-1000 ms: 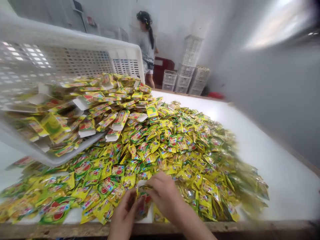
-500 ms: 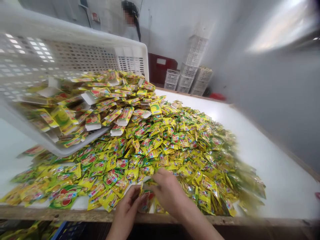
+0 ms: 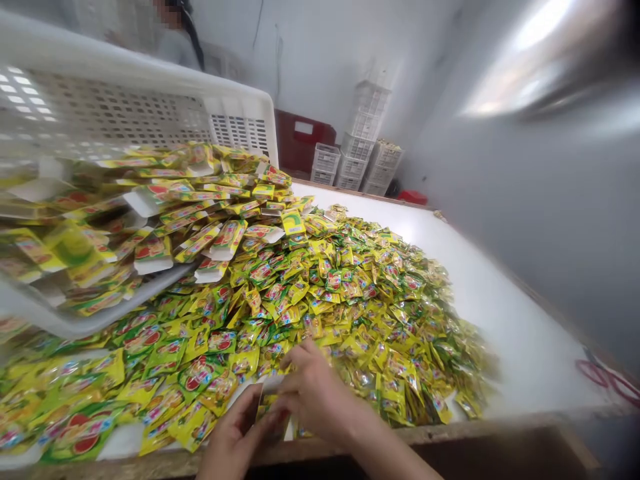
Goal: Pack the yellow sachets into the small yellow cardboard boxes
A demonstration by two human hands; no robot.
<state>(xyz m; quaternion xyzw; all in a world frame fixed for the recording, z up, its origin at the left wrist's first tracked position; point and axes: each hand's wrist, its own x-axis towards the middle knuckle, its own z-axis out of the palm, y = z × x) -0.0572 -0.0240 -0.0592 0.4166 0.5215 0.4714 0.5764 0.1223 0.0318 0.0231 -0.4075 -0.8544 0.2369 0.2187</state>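
Note:
In the head view, near the table's front edge, my left hand (image 3: pixel 235 430) is closed around a small printed carton (image 3: pixel 273 410), its pale flap partly showing at the top. My right hand (image 3: pixel 320 393) meets it from the right, fingers bent and pressed at the carton's upper end. My fingers cover much of the carton. Around and beyond both hands spreads a heap of yellow and green candy packets (image 3: pixel 345 300), some with watermelon pictures. At left, a white plastic crate (image 3: pixel 240 107) lies tipped on its side, with many open-ended printed cartons (image 3: pixel 227 240) spilling toward the packets.
The white table (image 3: pixel 493 313) has a wooden rim at the front and right. Red-handled scissors (image 3: pixel 600 377) lie near its right edge. Stacked white crates (image 3: pixel 357 150) and a dark red panel (image 3: pixel 305 140) stand behind. A person (image 3: pixel 180 43) is beyond the tipped crate.
The view has swung right, so the crate and heap sit further left and the red handles come into sight. My hands stay together at the carton, the right fingers now over its top end.

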